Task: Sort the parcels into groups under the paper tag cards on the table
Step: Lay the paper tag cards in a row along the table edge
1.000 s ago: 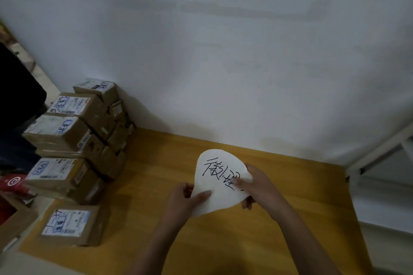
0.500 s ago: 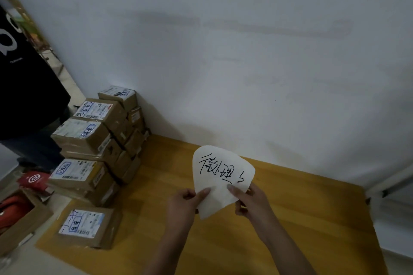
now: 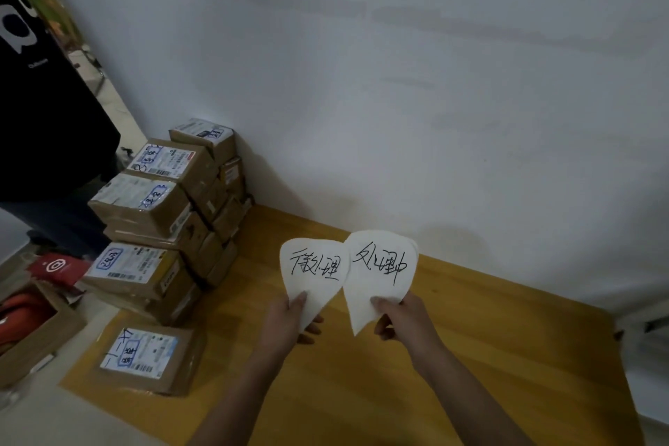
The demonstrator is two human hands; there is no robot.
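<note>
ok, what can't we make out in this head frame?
Head view only.
In the parcel stack, rear and lower boxes are hidden by the front ones, so no count.
On the flat parcel, the label print is too small and blurred to read.
The lower tips of the left card and right card are covered by the left hand and right hand.
The open carton, lower left, is cut by the frame edge; contents unclear.

Wooden table (image 3: 470, 355) against the wall carries stacked cardboard parcels (image 3: 170, 221) at its left end, one parcel (image 3: 144, 358) lying apart.
</note>
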